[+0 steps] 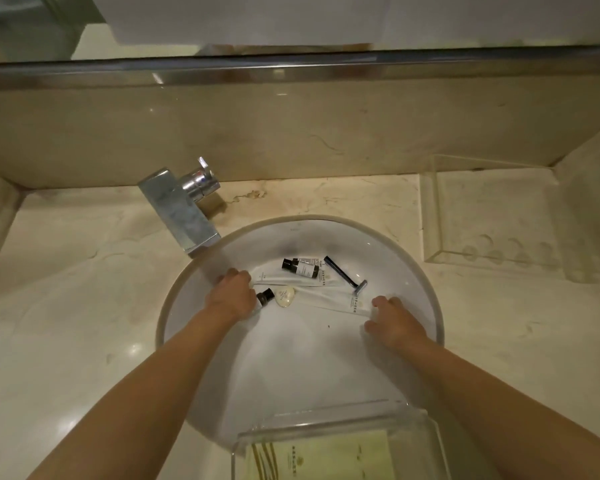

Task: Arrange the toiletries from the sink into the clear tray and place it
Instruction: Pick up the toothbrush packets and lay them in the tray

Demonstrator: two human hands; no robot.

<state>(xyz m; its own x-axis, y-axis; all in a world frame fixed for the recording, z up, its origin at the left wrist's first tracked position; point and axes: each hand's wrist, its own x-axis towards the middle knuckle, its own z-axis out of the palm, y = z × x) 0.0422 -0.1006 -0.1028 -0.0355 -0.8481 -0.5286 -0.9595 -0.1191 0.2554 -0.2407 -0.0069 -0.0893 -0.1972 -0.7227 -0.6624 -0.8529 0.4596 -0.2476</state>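
The left hand (232, 295) curls its fingers round a small dark-capped bottle (264, 296) lying low in the white round sink (409, 271); only the cap and neck show past the knuckles. The right hand (394, 320) has its fingers bent down onto the near end of a long white sachet (355, 303); whether they pinch it or merely press it cannot be told. Just beside the held bottle lies a pale shell-shaped soap (285, 296), touching a second long white packet (291, 279); farther back a second dark-capped bottle (300, 267) rests on its side, and a dark-handled razor (343, 276) lies slantwise, head toward the right hand. The basin floor between the two forearms is bare and wide. The clear tray (329, 422) sits at the sink's near edge, overhanging the rim, with a printed card (321, 457) inside. A chrome faucet (182, 207) juts over the far left rim; a clear acrylic holder (492, 216) stands on the marble counter (66, 289), far right.
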